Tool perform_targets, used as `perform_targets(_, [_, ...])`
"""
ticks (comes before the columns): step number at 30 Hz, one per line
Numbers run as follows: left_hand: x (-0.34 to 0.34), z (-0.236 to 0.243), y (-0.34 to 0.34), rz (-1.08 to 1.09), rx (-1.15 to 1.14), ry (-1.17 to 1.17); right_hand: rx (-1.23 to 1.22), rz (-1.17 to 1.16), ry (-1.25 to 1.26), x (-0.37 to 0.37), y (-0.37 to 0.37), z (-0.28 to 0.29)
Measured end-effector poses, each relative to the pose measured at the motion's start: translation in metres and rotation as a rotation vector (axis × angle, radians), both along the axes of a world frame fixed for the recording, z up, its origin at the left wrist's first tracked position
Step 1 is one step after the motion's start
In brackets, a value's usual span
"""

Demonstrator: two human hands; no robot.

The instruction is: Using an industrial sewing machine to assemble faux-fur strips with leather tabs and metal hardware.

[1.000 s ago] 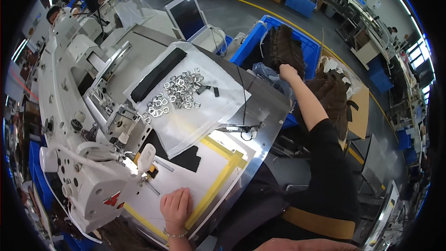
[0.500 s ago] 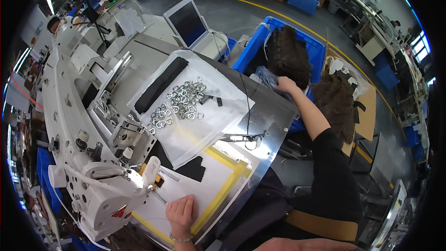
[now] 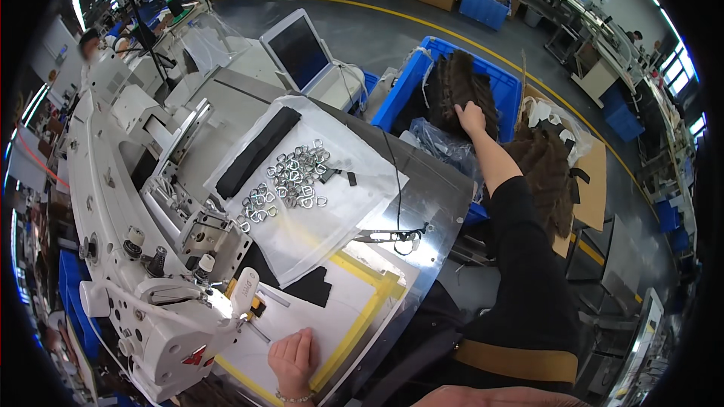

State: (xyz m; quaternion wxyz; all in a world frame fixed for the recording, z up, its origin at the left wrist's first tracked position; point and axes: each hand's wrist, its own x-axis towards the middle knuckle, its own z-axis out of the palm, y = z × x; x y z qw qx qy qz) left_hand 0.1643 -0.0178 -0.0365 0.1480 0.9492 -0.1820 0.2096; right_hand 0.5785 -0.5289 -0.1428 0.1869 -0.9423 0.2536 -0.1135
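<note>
My right arm reaches out to a blue bin (image 3: 403, 98) beyond the table's right edge. There my right hand (image 3: 472, 118) is closed on the brown furry piece (image 3: 451, 83) lying in it, thumb and fingers pinching its near edge. Crumpled clear plastic (image 3: 446, 147) lies just below that hand. My left hand (image 3: 292, 354) rests on the white work board (image 3: 332, 320) with its fingers curled together and nothing seen in them. Close to its left is the head of a white sewing machine (image 3: 177, 332), its lamp lit.
Several metal rings (image 3: 298, 169) and a black strip (image 3: 259, 152) lie on a white sheet (image 3: 347, 196). Scissors (image 3: 392, 237) sit by the table's right edge. A black fabric piece (image 3: 309, 286) is near the machine. More brown fur (image 3: 547, 188) lies on cardboard right of the bin.
My right hand has moved up from the clear plastic to the fur piece in the bin. The left hand stays on the board. The view has shifted slightly.
</note>
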Motion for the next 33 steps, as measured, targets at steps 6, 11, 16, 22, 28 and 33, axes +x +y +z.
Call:
perform_targets(6, [-0.004,0.0,0.004,0.017,0.001,0.014,-0.352,0.366,0.283,0.007,0.001,0.017])
perform_targets(11, [-0.003,0.004,0.002,-0.007,-0.004,0.016,-0.288,0.242,-0.053,-0.001,-0.011,0.026])
perform_targets(16, [-0.006,0.006,0.001,-0.009,0.008,0.004,-0.276,0.161,-0.263,-0.002,-0.007,0.086])
perform_targets(22, [-0.011,0.011,-0.001,-0.022,-0.019,0.009,-0.347,0.242,-0.481,-0.036,-0.011,0.186])
perform_targets(28, [-0.008,0.013,-0.011,-0.038,-0.239,0.102,-0.205,0.585,-0.605,-0.157,0.045,0.302])
perform_targets(33, [-0.004,0.041,-0.038,-0.056,-0.518,0.376,-0.164,0.993,-0.461,-0.264,0.106,0.347])
